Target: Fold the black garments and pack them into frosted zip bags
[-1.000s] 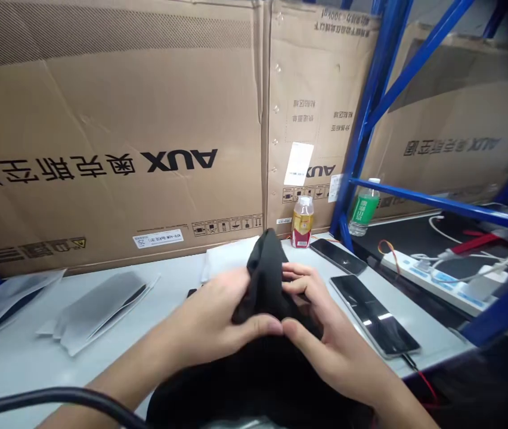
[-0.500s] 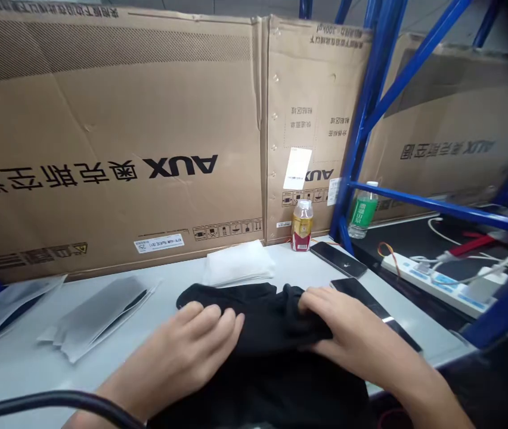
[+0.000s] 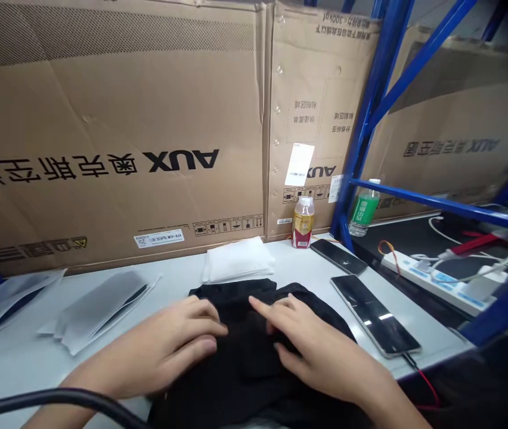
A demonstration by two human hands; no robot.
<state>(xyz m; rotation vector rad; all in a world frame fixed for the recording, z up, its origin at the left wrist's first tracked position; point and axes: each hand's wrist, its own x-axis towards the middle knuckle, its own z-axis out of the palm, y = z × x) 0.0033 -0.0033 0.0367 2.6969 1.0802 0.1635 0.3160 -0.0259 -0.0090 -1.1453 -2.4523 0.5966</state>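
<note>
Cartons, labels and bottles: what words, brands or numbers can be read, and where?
"AUX 奥克斯空调", upside down: wide carton panel.
"25" and "KFR-", upside down: its white label; the rest is too small.
"AUX", "300kgf", "快递面单", "粘贴区域", upside down: narrower carton panel.
"AUX 奥克斯空调", upside down: carton behind the blue rack.
Too small or blurred: white sticker, green-labelled bottle, red-and-gold bottle.

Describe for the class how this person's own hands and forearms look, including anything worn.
The left hand and right hand are ungloved, each grip made of bare fingers and a thumb. No ring, watch or sleeve shows. A thick, curved black cable crosses in front of the left forearm.
</note>
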